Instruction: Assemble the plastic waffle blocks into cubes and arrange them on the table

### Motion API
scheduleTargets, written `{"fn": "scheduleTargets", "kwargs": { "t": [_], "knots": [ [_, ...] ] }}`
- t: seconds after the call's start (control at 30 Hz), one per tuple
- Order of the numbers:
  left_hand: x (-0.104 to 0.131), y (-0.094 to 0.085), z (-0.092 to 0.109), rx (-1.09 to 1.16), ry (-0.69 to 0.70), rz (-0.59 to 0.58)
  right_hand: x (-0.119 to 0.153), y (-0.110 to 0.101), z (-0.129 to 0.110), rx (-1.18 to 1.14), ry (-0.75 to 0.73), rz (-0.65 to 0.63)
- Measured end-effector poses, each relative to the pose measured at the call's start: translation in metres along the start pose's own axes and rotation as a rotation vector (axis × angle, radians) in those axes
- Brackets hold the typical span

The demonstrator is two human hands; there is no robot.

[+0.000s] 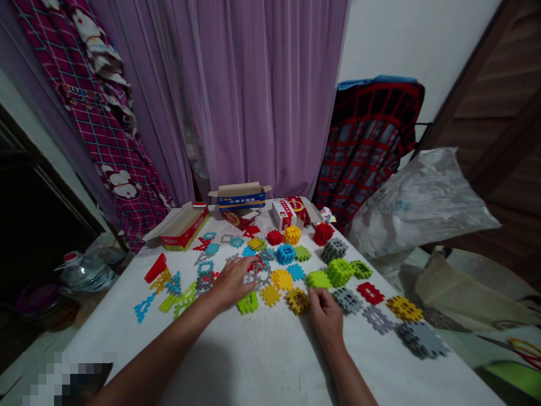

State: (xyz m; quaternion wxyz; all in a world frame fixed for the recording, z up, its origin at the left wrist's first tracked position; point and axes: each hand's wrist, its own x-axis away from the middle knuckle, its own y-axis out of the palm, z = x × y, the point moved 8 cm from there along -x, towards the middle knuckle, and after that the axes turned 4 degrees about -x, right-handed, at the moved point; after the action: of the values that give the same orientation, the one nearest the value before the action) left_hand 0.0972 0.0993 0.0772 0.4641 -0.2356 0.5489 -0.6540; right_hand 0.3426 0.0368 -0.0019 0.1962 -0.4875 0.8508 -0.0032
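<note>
My left hand (234, 282) reaches over the loose tiles with its thumb apart from its fingers. Under and beside its fingertips lie grey interlocking plastic tiles (264, 276). A lime-green tile (248, 303) is just below its thumb. My right hand (327, 318) rests on the table, fingers curled in; whatever they may hold is hidden. It is close to a lime-green tile (319, 279) and a stack of dark-yellow window tiles (297, 301). Yellow tiles (282, 279) and a blue tile (296, 272) lie between the hands.
Stacked tiles line the right side, including grey ones (422, 339) and yellow ones (404, 309). Triangular pieces (144, 307) lie left. Behind stand an open red-green box (186, 228), a blue box (240, 200) and a red-white box (284, 214). A dark object (87, 383) is lower left.
</note>
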Motion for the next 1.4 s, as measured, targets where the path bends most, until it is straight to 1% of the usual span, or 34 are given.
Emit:
{"fn": "scheduleTargets", "kwargs": {
  "t": [0.1, 0.2, 0.27, 0.33, 0.47, 0.6, 0.73, 0.93, 1.0, 1.07, 1.1, 1.17, 1.23, 1.27, 1.33, 1.4],
  "knots": [
    [-0.005, 0.002, 0.023, 0.035, 0.079, -0.05, 0.006, 0.01, -0.016, -0.04, -0.1, -0.098],
    [-0.007, 0.003, 0.036, 0.038, 0.126, -0.062, 0.014, 0.017, -0.034, -0.035, -0.256, -0.17],
    [-0.007, 0.003, 0.041, 0.025, 0.155, -0.055, 0.018, 0.019, -0.041, -0.013, -0.323, -0.186],
    [-0.006, 0.003, 0.046, 0.013, 0.185, -0.047, 0.021, 0.019, -0.045, 0.012, -0.357, -0.173],
    [-0.004, 0.003, 0.057, 0.004, 0.233, -0.055, 0.025, 0.015, -0.055, 0.038, -0.404, -0.133],
    [-0.003, 0.0, 0.067, -0.014, 0.247, -0.067, 0.027, 0.009, -0.067, 0.05, -0.432, -0.113],
    [0.0, -0.005, 0.077, -0.018, 0.266, -0.067, 0.028, 0.002, -0.074, 0.086, -0.424, -0.099],
    [0.003, -0.015, 0.091, 0.015, 0.288, -0.077, 0.032, -0.006, -0.076, 0.11, -0.391, -0.082],
    [0.003, -0.018, 0.087, 0.024, 0.269, -0.053, 0.03, -0.012, -0.075, 0.124, -0.388, -0.057],
    [0.006, -0.018, 0.074, 0.025, 0.219, 0.009, 0.019, -0.024, -0.072, 0.151, -0.364, 0.002],
    [0.008, -0.018, 0.063, 0.023, 0.178, 0.058, 0.009, -0.032, -0.069, 0.168, -0.337, 0.047],
    [0.017, -0.014, 0.039, 0.015, 0.098, 0.173, -0.016, -0.051, -0.061, 0.209, -0.255, 0.163],
    [0.032, -0.007, 0.012, -0.004, 0.005, 0.323, -0.046, -0.069, -0.052, 0.251, -0.147, 0.262],
    [0.042, -0.002, 0.001, -0.016, -0.026, 0.384, -0.061, -0.075, -0.048, 0.267, -0.101, 0.29],
    [0.061, 0.008, -0.015, -0.06, -0.06, 0.507, -0.088, -0.082, -0.04, 0.333, -0.015, 0.322],
    [0.077, 0.019, -0.022, -0.103, -0.05, 0.581, -0.109, -0.081, -0.034, 0.441, 0.023, 0.303]
  ]
}}
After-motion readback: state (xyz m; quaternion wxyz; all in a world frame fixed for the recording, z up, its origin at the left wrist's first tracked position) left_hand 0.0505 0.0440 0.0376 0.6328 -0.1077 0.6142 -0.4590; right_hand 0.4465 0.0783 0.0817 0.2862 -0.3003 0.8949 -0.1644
